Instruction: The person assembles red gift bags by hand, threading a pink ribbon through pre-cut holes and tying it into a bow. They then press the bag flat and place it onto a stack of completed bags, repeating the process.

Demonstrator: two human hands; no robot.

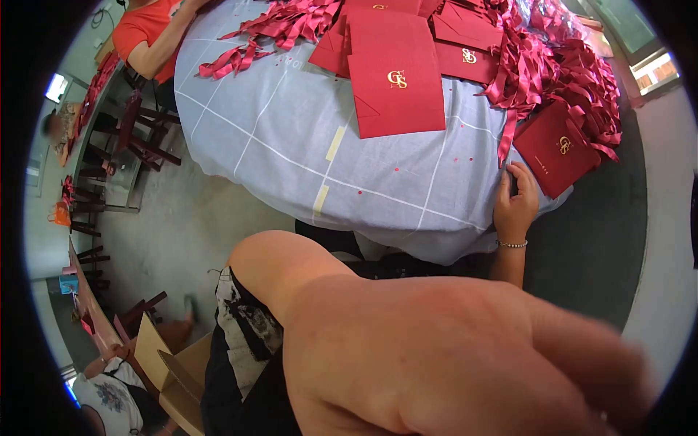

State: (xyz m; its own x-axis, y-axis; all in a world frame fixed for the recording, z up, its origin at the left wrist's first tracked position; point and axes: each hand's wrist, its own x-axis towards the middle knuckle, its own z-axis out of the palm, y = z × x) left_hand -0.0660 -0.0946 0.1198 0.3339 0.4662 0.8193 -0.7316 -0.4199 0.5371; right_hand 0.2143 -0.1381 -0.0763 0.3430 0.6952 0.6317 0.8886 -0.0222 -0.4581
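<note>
My left arm crosses the foreground very close to the camera. My left hand [589, 363] is at the lower right, its fingers blurred and partly out of frame, so their hold is unclear. My right hand [518, 196], with a beaded bracelet, rests at the table's near right edge, fingers loosely curled and thumb apart, with nothing visible in it. Just beyond its fingertips hangs the end of a red ribbon [507, 138]. Beside it lies a red bag [556, 149] with a gold logo. Another red bag [400, 80] lies farther back, left of my right hand.
A round table [291, 138] under a grey-blue checked cloth bears ribbon heaps [582, 87] and stacked red bags. A person in orange [149, 33] is at the far left. Stools [145, 134], an open cardboard box [182, 370] and another person [116, 392] are at the left.
</note>
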